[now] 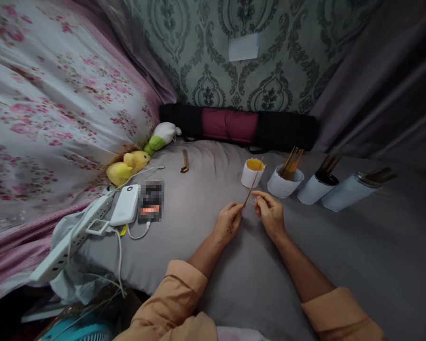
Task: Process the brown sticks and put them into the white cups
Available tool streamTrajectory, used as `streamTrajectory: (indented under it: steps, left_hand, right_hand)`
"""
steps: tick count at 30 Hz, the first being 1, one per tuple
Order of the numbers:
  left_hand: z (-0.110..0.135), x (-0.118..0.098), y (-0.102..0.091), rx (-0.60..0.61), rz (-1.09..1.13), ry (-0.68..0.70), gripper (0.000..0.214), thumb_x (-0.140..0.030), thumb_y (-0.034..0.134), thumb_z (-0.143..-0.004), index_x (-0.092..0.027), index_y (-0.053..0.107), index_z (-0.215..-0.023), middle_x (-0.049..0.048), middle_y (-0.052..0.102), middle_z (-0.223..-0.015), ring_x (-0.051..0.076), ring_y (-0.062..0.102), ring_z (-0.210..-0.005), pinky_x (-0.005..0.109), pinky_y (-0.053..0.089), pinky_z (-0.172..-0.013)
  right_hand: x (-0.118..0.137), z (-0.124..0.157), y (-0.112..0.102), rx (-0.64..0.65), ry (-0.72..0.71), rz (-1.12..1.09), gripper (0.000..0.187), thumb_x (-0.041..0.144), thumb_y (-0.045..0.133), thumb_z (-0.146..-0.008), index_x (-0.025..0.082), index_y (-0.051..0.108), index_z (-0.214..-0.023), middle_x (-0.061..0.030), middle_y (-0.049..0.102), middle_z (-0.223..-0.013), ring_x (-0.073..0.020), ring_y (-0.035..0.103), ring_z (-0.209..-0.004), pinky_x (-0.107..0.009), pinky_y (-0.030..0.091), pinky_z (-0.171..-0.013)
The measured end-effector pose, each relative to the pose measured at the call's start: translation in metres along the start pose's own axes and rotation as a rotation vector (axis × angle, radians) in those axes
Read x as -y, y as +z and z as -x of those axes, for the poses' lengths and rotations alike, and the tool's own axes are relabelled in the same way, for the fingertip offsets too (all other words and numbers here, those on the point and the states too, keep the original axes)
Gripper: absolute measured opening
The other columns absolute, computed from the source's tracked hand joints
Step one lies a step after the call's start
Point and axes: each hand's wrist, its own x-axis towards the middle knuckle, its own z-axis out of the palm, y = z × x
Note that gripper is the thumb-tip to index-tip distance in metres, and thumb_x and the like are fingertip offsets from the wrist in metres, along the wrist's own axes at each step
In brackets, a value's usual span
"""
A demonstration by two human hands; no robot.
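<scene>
My left hand (229, 221) pinches the lower end of a thin wooden stick (253, 183), which slants up and to the right toward a white cup of yellow paste (252, 172). My right hand (270, 211) hovers just right of the stick, fingers curled with the fingertips close together near the stick; whether they touch it is unclear. Both hands are over a grey bedsheet (206, 237). Behind them stands a row of white-wrapped containers: one with light sticks (286, 181), one with dark sticks (317, 185), and a tilted jar of sticks (351, 189).
A small bundle of sticks (184, 162) lies further back on the sheet. At left are a power strip (74, 234), a white power bank (125, 204), a phone (151, 201), cables and yellow plush toys (128, 166). A flowered blanket (57, 109) rises at left; a dark bolster (241, 124) lies along the wall.
</scene>
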Motion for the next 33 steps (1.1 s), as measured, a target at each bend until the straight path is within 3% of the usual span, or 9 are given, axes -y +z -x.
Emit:
streamTrajectory:
  steps: [15, 33]
  left_hand:
    - [0.0018, 0.0031, 0.0026, 0.089, -0.148, 0.006, 0.031, -0.017, 0.034, -0.085, -0.018, 0.06, -0.104, 0.0083, 0.056, -0.086, 0.014, 0.052, -0.08, 0.024, 0.041, -0.073]
    - [0.0024, 0.0027, 0.0018, 0.061, -0.15, -0.031, 0.026, -0.018, 0.037, -0.084, -0.016, 0.06, -0.097, 0.0051, 0.051, -0.079, 0.012, 0.049, -0.075, 0.023, 0.039, -0.069]
  right_hand:
    - [-0.0004, 0.0014, 0.0014, 0.035, 0.012, -0.052, 0.029, 0.033, 0.045, -0.08, 0.012, 0.059, -0.093, 0.0015, 0.047, -0.06, -0.0068, 0.038, -0.046, -0.02, 0.031, -0.041]
    - [-0.0023, 0.0009, 0.0061, -0.011, 0.031, -0.005, 0.033, 0.042, 0.056, -0.074, 0.012, 0.061, -0.087, -0.0013, 0.054, -0.061, -0.0084, 0.043, -0.049, -0.021, 0.034, -0.043]
